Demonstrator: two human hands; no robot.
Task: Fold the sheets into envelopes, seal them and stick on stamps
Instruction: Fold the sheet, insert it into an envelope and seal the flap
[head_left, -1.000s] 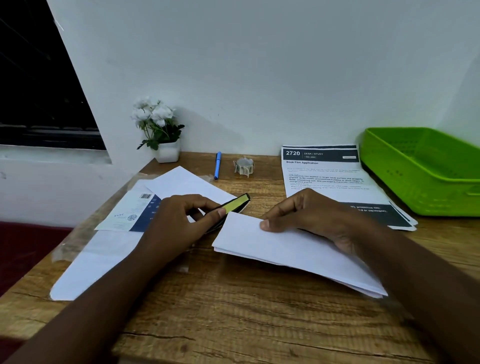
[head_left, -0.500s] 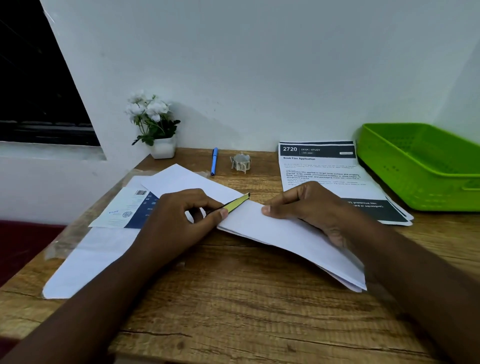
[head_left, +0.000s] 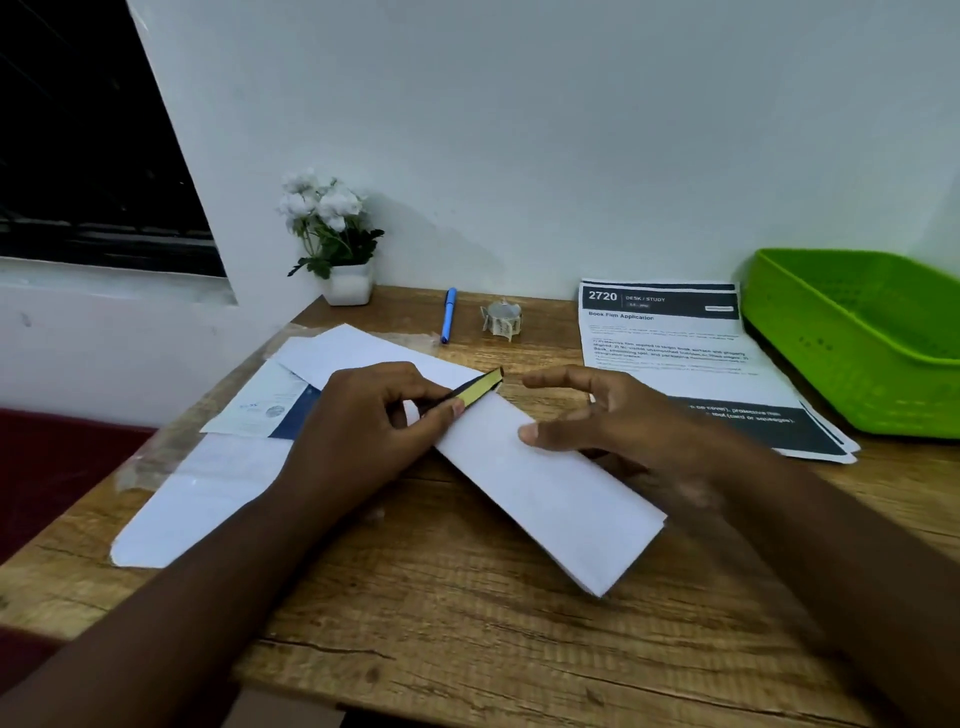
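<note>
Creasing folded sheet, desk middle.
Your left hand (head_left: 363, 421) pinches a yellow tool (head_left: 475, 389) on the folded sheet (head_left: 545, 493); right hand (head_left: 613, 415) relaxed, fingers spread, thumb touching.

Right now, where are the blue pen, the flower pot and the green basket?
blue pen (head_left: 449, 315), head view, middle of its barrel.
flower pot (head_left: 348, 285), head view, white front face.
green basket (head_left: 852, 358), head view, near rim.

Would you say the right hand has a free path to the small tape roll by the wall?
Probably yes: the right hand hovers open, holding nothing, and only bare desk separates it from the tape roll.
</note>
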